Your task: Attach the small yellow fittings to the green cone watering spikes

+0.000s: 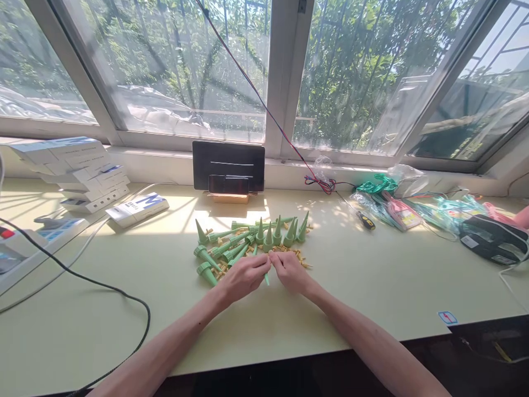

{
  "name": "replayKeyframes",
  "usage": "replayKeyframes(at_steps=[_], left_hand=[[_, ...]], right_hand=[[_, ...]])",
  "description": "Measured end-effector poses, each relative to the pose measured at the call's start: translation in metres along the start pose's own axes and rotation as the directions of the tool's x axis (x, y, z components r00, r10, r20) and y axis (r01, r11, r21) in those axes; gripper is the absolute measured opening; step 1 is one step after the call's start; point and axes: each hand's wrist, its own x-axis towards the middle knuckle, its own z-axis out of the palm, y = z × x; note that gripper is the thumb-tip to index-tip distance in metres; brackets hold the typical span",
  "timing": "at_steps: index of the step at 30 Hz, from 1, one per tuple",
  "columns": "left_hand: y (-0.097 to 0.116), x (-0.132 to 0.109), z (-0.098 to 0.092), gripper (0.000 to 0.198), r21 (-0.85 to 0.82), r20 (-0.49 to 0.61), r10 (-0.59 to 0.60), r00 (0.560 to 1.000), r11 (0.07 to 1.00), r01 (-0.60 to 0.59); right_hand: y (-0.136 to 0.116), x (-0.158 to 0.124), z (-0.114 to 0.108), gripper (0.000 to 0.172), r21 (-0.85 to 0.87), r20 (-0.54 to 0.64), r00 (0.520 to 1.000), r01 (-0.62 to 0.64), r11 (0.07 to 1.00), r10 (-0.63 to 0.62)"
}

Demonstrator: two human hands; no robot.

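My left hand [247,274] is closed around a green plant watering spike [266,280], whose thin tip sticks out below the fingers. Touching it at the fingertips, my right hand [290,269] is pinched at the spike's upper end; whatever small part it grips is hidden. Just beyond both hands lies a pile of green cone-shaped spikes [205,272], mostly on their sides. Several capped spikes [276,232] stand upright in a cluster at the right of the pile. Small tan-yellow valve pieces [305,263] are scattered among and beside them.
A tablet [228,160] and a phone rest on a wooden stand [228,198] behind the pile. White boxes [82,171] and a power strip [61,231] sit left. A black cable [124,295] crosses the table. Plastic bags [397,207] and a black item [494,238] lie right.
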Motion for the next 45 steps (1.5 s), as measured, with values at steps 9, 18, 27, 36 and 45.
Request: replayKeyframes(at_steps=[9, 18, 27, 36, 45], left_hand=[[0.0010, -0.0007, -0.0002, 0.028, 0.163, 0.038, 0.058, 0.998, 0.985, -0.063], [0.0005, -0.0033, 0.0046, 0.029, 0.239, 0.048, 0.074, 0.996, 0.968, -0.083], [0.0011, -0.0021, 0.0038, 0.028, 0.197, 0.035, 0.077, 0.996, 0.977, -0.082], [0.0004, -0.0024, 0.0050, 0.030, 0.204, 0.046, 0.075, 0.996, 0.975, -0.083], [0.0012, -0.0017, 0.0060, 0.031, 0.056, 0.013, -0.093, 0.996, 0.994, 0.092]], right_hand=[[0.0011, 0.0021, -0.0002, 0.043, 0.070, 0.033, 0.994, -0.104, 0.992, 0.102], [0.0025, 0.0033, -0.0011, 0.040, 0.094, 0.074, 0.987, -0.149, 0.984, 0.142], [0.0043, 0.0040, -0.0004, 0.040, 0.102, 0.083, 0.985, -0.161, 0.982, 0.153], [0.0044, 0.0044, -0.0007, 0.041, 0.111, 0.094, 0.980, -0.185, 0.976, 0.175], [0.0042, 0.0023, 0.0022, 0.045, 0.131, -0.007, 0.987, -0.157, 0.979, 0.160]])
